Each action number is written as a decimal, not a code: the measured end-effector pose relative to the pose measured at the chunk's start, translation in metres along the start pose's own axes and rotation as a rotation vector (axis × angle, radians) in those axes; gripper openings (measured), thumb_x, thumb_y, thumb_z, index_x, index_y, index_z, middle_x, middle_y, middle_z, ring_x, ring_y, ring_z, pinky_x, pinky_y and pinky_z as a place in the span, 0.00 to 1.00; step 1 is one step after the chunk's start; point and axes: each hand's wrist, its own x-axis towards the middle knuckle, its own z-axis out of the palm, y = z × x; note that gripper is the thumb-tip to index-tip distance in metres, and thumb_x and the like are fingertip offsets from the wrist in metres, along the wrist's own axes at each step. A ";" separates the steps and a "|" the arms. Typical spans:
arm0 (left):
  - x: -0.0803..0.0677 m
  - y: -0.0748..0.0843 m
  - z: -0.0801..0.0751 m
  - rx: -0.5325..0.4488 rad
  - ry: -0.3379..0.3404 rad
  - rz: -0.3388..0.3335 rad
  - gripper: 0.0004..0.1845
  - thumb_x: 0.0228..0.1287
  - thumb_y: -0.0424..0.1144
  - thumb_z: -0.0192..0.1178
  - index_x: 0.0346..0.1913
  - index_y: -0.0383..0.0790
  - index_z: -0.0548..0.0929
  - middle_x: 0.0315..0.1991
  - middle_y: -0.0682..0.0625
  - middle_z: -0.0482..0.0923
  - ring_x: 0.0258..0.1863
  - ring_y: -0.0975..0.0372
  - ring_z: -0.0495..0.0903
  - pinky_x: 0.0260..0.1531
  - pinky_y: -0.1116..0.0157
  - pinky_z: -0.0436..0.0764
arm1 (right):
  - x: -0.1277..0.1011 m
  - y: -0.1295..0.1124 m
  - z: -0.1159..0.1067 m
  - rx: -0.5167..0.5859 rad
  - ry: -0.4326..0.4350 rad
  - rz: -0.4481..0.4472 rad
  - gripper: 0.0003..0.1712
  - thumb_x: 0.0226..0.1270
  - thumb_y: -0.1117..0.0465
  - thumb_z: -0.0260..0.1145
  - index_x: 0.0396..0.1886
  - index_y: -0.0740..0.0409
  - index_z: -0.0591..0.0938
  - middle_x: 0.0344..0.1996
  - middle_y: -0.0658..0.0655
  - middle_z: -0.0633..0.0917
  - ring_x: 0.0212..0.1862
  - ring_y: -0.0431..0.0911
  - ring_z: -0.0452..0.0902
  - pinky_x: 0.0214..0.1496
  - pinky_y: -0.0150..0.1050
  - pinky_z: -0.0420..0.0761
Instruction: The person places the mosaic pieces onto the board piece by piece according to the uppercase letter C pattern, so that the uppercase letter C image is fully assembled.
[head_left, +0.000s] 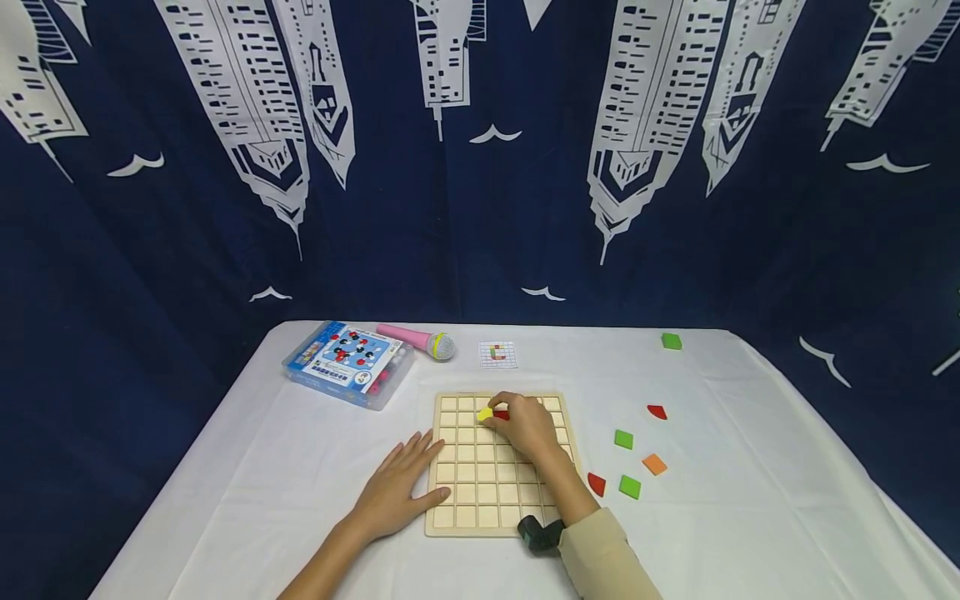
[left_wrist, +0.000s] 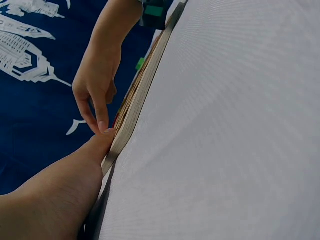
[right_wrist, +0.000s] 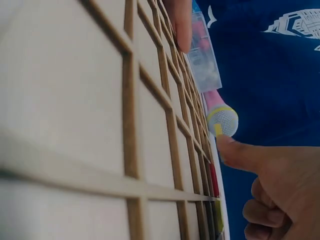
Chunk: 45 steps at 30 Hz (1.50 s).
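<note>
A wooden grid board lies flat on the table. Over its upper part, my right hand pinches a small yellow piece between thumb and finger. The same yellow piece shows at the thumb's tip in the right wrist view. Just beside it a red piece sits in the grid, partly covered by the fingers. My left hand rests at the board's left edge with fingers spread and thumb touching the rim. From the left wrist, the thumb lies against the board's side.
Right of the board lie green pieces, red quarter-round pieces and an orange piece. A small pattern card lies beyond the board. At the back left are a clear plastic box and a pink toy microphone.
</note>
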 end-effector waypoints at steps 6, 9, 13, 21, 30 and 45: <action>0.000 -0.001 0.000 0.008 0.004 -0.003 0.40 0.60 0.64 0.50 0.69 0.44 0.61 0.71 0.48 0.52 0.70 0.55 0.48 0.68 0.57 0.46 | 0.002 0.002 0.002 -0.025 -0.016 -0.009 0.17 0.49 0.50 0.73 0.38 0.52 0.85 0.26 0.54 0.84 0.21 0.39 0.69 0.17 0.31 0.68; 0.000 -0.001 0.001 0.005 0.003 -0.001 0.40 0.61 0.64 0.50 0.69 0.44 0.61 0.71 0.48 0.52 0.70 0.55 0.48 0.68 0.57 0.46 | 0.002 0.004 0.003 -0.025 -0.024 -0.007 0.16 0.50 0.50 0.73 0.38 0.51 0.85 0.26 0.54 0.84 0.22 0.39 0.70 0.18 0.31 0.69; 0.000 -0.002 0.002 0.009 0.002 0.003 0.40 0.61 0.65 0.48 0.69 0.45 0.61 0.71 0.48 0.52 0.70 0.55 0.48 0.68 0.57 0.46 | 0.003 0.005 0.004 -0.010 -0.034 0.006 0.15 0.50 0.51 0.73 0.38 0.51 0.85 0.26 0.53 0.84 0.22 0.40 0.70 0.18 0.32 0.69; 0.001 -0.002 0.004 0.006 0.003 0.005 0.40 0.61 0.65 0.48 0.69 0.44 0.61 0.71 0.48 0.52 0.70 0.55 0.48 0.68 0.57 0.46 | 0.001 0.007 0.003 -0.006 -0.048 0.016 0.18 0.50 0.50 0.73 0.40 0.50 0.84 0.19 0.50 0.81 0.19 0.39 0.66 0.16 0.32 0.66; 0.001 0.000 0.001 0.010 -0.001 0.005 0.40 0.61 0.65 0.49 0.69 0.43 0.61 0.71 0.47 0.52 0.70 0.54 0.48 0.68 0.56 0.46 | -0.004 0.007 -0.021 0.051 -0.012 0.020 0.20 0.51 0.54 0.73 0.44 0.54 0.83 0.13 0.48 0.70 0.16 0.40 0.59 0.15 0.32 0.61; 0.000 0.001 0.001 0.001 -0.004 -0.003 0.40 0.60 0.64 0.50 0.69 0.44 0.61 0.71 0.47 0.52 0.70 0.55 0.48 0.68 0.57 0.46 | -0.034 0.061 -0.083 0.045 0.104 0.080 0.20 0.50 0.56 0.73 0.45 0.56 0.83 0.09 0.48 0.59 0.15 0.40 0.49 0.15 0.32 0.52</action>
